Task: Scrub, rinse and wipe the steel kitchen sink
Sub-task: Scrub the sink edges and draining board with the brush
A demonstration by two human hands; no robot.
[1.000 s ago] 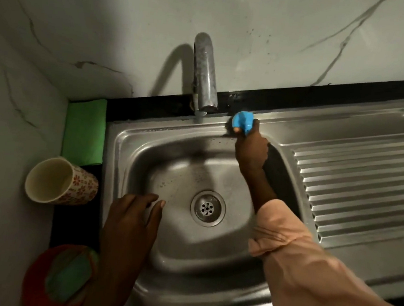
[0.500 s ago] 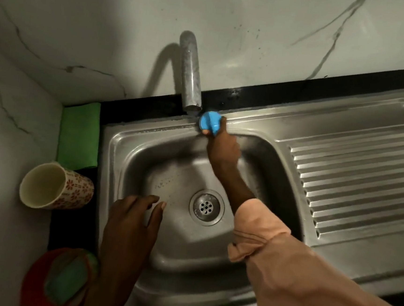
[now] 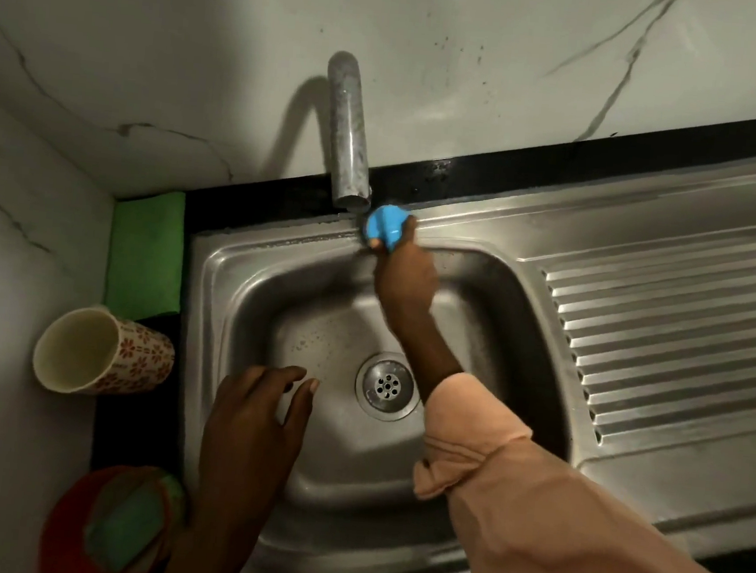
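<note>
Sink: steel sink (image 3: 239, 283) with a deep basin, the drain (image 3: 386, 385) at its middle and a ribbed drainboard (image 3: 664, 338) on the drain's right
Scrubber: blue scrubber (image 3: 385, 227) pressed on the sink's back rim, beyond the drain and just below the tap (image 3: 348, 137) spout
Right hand: right hand (image 3: 406, 284) reaches across the basin past the drain, fingers curled round the scrubber, gripping it; a peach sleeve (image 3: 530, 505) is bunched at the forearm
Left hand: left hand (image 3: 254, 421) lies on the sink's near-left side, left of the drain, fingers loosely spread over the basin edge, holding nothing
Counter: black counter (image 3: 561, 160) frames the sink
Left of the drain: green cloth (image 3: 145, 257) at the back corner, a floral cup (image 3: 100, 353) lying on its side nearer, and a red bowl (image 3: 68, 519) holding a green pad (image 3: 126, 525) nearest
Wall: pale marble wall (image 3: 479, 44) with dark veins behind the tap
</note>
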